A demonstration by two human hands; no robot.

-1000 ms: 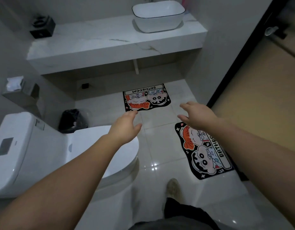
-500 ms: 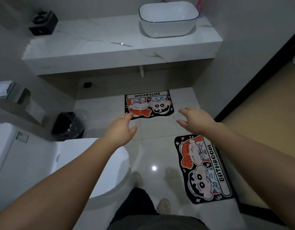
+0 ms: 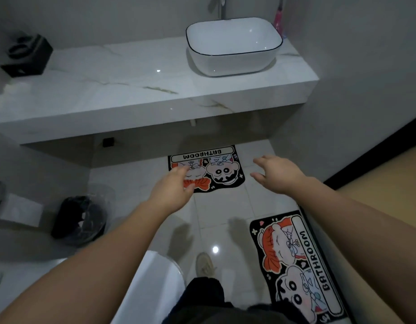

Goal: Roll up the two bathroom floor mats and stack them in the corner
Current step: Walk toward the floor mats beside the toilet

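Both hands have been carried forward toward the far mat (image 3: 216,167), which lies flat under the worktop (image 3: 137,90). Left hand (image 3: 172,190) and right hand (image 3: 278,174) are held above it, fingers spread, nothing gripped. Near mat (image 3: 298,267) lies flat by the door; rolling is not yet begun.

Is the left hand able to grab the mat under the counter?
Probably yes. The left hand is open and stretched toward the far mat, with only bare floor ahead. It looks raised above the mat, so the person likely must bend down.
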